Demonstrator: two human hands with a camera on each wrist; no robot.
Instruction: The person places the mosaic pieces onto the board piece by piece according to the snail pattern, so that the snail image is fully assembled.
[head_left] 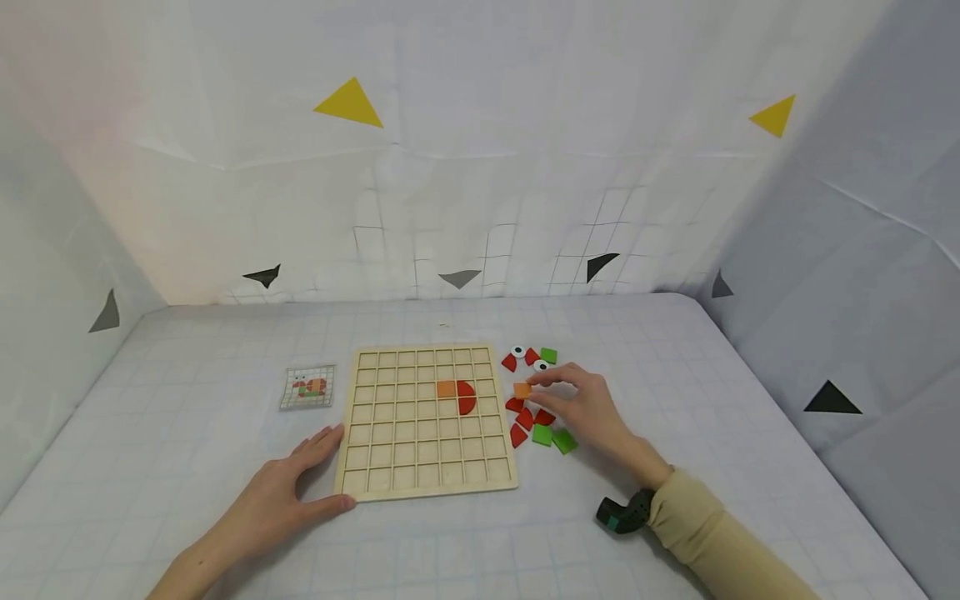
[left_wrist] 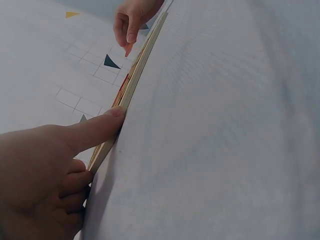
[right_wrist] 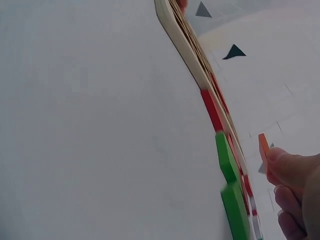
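Note:
Between the thumb and fingers of my right hand (head_left: 581,406) is a small orange square tile (head_left: 522,391), raised above the table in the right wrist view. My left hand (head_left: 281,492) rests at the near left corner of the wooden grid board (head_left: 405,476). Its thumb touches the near edge and its fingers the left edge. Inside the grid lie another orange square (head_left: 446,390) and two red quarter-round pieces (head_left: 467,398) forming a half circle. Beside the board's right edge are several red pieces (head_left: 518,435), green squares (head_left: 542,435) and two eye discs (head_left: 542,366).
A small pattern card (head_left: 307,387) with a coloured picture on a grid lies left of the board. White sheeting with yellow and dark triangles (head_left: 352,103) surrounds the white table (head_left: 420,550). A dark band (head_left: 628,512) is on my right wrist.

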